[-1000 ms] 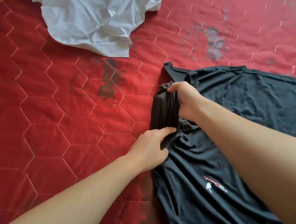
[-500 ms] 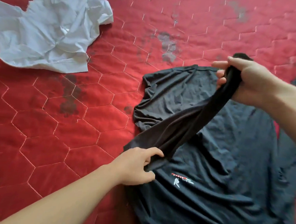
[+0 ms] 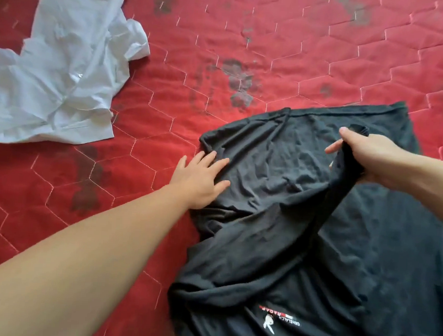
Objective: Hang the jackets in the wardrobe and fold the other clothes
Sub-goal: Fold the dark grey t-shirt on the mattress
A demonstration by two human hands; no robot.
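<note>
left hand (image 3: 200,182) flat, pressing black tee (image 3: 279,171); right hand (image 3: 364,160) pinching sleeve. risk imo: slippery fabric bunches, fold goes crooked.

We see a red quilted bed (image 3: 286,37) with dark stains; a crumpled white shirt (image 3: 61,77) and a black T-shirt (image 3: 301,249) lie on it, apart.

Home bedroom: red quilted mattress (image 3: 285,55) with hexagon stitching, stained patches, loose clothes spread on top.
</note>
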